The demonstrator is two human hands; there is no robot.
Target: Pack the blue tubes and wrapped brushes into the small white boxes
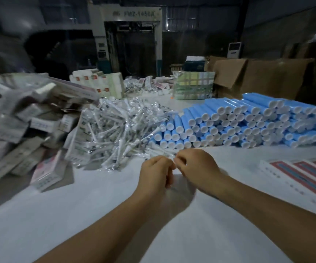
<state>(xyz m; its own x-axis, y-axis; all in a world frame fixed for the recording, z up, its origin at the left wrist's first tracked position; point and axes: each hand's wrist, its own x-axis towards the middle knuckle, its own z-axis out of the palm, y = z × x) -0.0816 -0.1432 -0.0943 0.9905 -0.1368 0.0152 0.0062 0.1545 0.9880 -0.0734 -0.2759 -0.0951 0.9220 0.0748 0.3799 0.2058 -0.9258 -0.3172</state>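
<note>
A heap of clear-wrapped brushes (119, 130) lies at the middle of the white table (96, 215). To its right is a long stack of blue tubes (248, 122), white caps facing me. Small white boxes (20, 120) are piled loosely on the left. My left hand (157, 173) and my right hand (195, 166) meet at the near edge of the brush heap, fingers curled. Together they pinch a wrapped brush (169, 155) between their fingertips. The picture is blurred there, and most of the brush is hidden by the fingers.
Flat white cartons with red stripes (305, 173) lie at the right edge. Bundled packs (195, 86) and more white cartons (96, 82) stand farther back. Open cardboard boxes (257, 76) and a large machine (130, 40) are behind the table.
</note>
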